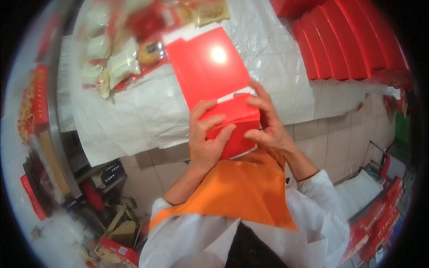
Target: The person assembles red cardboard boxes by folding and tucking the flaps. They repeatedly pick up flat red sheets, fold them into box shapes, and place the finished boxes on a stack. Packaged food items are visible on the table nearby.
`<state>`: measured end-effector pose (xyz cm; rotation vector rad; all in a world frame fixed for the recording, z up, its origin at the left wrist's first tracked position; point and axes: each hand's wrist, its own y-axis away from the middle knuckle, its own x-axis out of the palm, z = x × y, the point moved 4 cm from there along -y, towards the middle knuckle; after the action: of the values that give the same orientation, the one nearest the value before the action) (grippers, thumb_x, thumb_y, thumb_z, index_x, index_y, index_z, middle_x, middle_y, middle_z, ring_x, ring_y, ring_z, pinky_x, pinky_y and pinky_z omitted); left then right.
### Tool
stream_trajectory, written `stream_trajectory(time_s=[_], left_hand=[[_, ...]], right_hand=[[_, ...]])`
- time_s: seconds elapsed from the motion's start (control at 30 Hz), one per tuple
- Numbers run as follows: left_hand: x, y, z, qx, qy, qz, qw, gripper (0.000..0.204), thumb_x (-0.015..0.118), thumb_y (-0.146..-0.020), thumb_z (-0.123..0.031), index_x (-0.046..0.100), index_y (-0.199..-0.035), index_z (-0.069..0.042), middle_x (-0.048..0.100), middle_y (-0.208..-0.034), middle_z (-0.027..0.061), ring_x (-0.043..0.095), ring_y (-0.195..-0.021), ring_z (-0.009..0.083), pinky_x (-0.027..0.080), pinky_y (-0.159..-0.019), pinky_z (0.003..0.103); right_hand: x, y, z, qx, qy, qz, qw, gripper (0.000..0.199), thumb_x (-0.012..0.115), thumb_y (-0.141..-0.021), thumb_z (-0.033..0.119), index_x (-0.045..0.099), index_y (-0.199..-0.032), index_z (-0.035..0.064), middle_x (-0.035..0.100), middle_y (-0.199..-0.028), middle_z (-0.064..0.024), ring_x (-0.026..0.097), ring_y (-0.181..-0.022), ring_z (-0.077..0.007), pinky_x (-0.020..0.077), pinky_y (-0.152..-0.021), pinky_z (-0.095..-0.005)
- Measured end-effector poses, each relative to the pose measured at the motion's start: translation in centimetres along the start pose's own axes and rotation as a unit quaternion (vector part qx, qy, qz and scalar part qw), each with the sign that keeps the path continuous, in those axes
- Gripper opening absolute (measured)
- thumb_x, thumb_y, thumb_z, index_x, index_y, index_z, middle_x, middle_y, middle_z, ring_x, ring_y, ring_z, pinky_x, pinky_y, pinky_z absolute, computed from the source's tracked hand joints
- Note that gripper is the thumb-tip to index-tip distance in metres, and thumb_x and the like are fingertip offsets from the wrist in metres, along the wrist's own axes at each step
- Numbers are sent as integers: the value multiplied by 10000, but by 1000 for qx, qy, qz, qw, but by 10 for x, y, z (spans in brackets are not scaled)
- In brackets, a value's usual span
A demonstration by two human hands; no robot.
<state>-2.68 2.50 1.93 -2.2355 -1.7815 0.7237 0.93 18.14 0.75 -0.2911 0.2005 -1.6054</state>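
Red carton point(216, 85) lies half-folded over the near edge of the white-covered worktop point(281, 67), its near end just by the wearer's orange apron point(237, 192). The left hand point(204, 140) and right hand point(271, 129) each have a narrow grip on that folded end, while clear-wrapped packets point(124, 64) sit beyond it to the left and red boxes point(328, 44) stand lined up to the right.

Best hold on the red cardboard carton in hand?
Probably pinch the red cardboard carton by its folded near end from both sides, left hand and right hand opposed, as now: its creased panels offer edges, whereas the far panel is broad, flat.
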Motion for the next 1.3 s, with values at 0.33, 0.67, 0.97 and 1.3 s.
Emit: stream_trajectory(time_s=[0.33, 0.67, 0.97, 1.3], left_hand=[[-15, -68, -18, -86, -6, 265, 960, 150, 607, -748, 7, 592, -897, 2, 582, -930, 80, 546, -854, 142, 425, -726, 245], [-9, -68, -4, -61, 27, 365, 928, 205, 592, -749, 28, 625, -945, -24, 553, -889, 66, 551, -772, 158, 441, -649, 243], [-6, -47, -7, -8, -37, 362, 931, 270, 577, -729, 41, 575, -991, -25, 539, -885, 101, 549, -787, 237, 452, -656, 302], [-12, -35, -5, -36, 13, 339, 940, 272, 563, -744, 62, 603, -1002, -13, 569, -907, 105, 569, -767, 198, 450, -655, 259]], right_hand=[[6, -27, 23, 135, 114, 139, 974, 590, 527, -833, 122, 244, -1344, 34, 369, -1299, -165, 391, -1189, -257, 316, -976, -340], [23, -14, -4, 238, 57, 155, 957, 602, 505, -860, 188, 209, -1346, -9, 341, -1330, -205, 348, -1235, -290, 291, -995, -337], [26, -2, -15, 232, 33, 93, 968, 592, 542, -853, 207, 261, -1327, -10, 363, -1326, -177, 353, -1235, -257, 294, -996, -322], [26, 3, -16, 210, 17, 83, 974, 515, 549, -846, 167, 339, -1289, 7, 419, -1263, -147, 402, -1181, -229, 317, -975, -308]])
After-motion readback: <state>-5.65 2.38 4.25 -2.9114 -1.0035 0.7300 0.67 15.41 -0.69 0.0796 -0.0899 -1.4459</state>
